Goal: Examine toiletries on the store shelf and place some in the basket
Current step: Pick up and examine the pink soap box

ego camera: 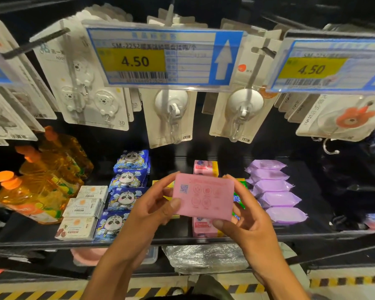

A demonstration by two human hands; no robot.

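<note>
A pink soap box (204, 197) is held up in front of the shelf, its printed back with a small code square facing me. My left hand (154, 204) grips its left edge and my right hand (245, 211) grips its right and lower edge. Behind it on the black shelf (178, 240) lie more pink soap boxes (205, 167), partly hidden by the held one. No basket is in view.
On the shelf sit orange pump bottles (35, 191), white soap boxes (82, 213), blue panda packs (126, 191), a green pack (240, 198) and purple wipe packs (273, 189). Carded hooks (171, 118) and price tags (160, 57) hang above. Striped floor tape (344, 280) runs below.
</note>
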